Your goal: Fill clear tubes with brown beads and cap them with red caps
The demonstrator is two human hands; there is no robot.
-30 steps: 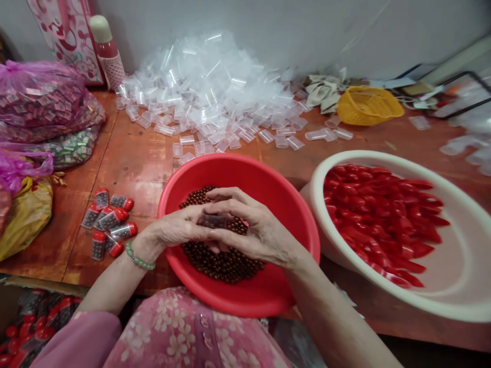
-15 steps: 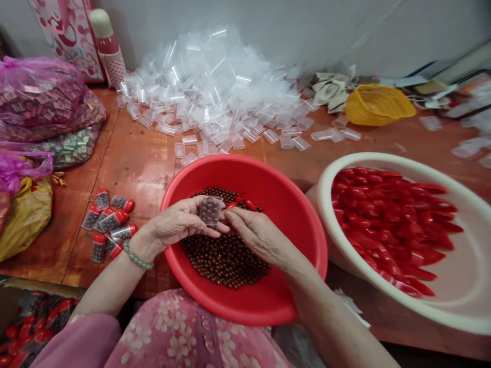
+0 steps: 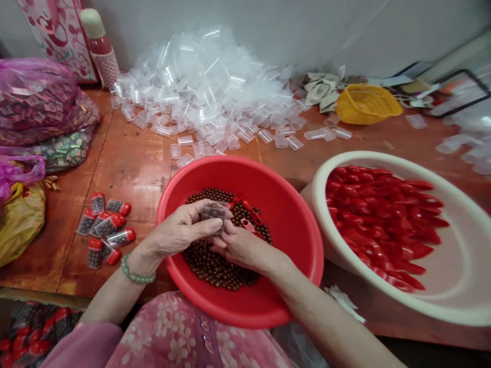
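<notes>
My left hand (image 3: 180, 230) grips a small clear plastic container (image 3: 214, 217) between thumb and fingers, above the red basin (image 3: 303, 214). Dark brown balls show through its wall. Palm turned up, my right hand (image 3: 245, 248) is close against the container's lower right side, its fingers loosely spread and partly hidden; I see nothing held in them. Below both hands, loose brown balls (image 3: 230, 276) cover the basin's bottom. Several red plastic pieces (image 3: 251, 227) lie on the balls, just beyond my right hand.
A tilted white basin (image 3: 464, 245) of glossy red plastic pieces (image 3: 379, 220) stands at right. Clear containers (image 3: 215, 97) are heaped along the wall. Filled red-capped containers (image 3: 109, 224) lie at left, near stuffed bags (image 3: 42, 107). A yellow basket (image 3: 368, 105) sits at the back.
My right hand has turned from a palm-down pinch to palm up and moved in beside the container. My left thumb now lies across the container's front. Another red piece shows on the balls.
</notes>
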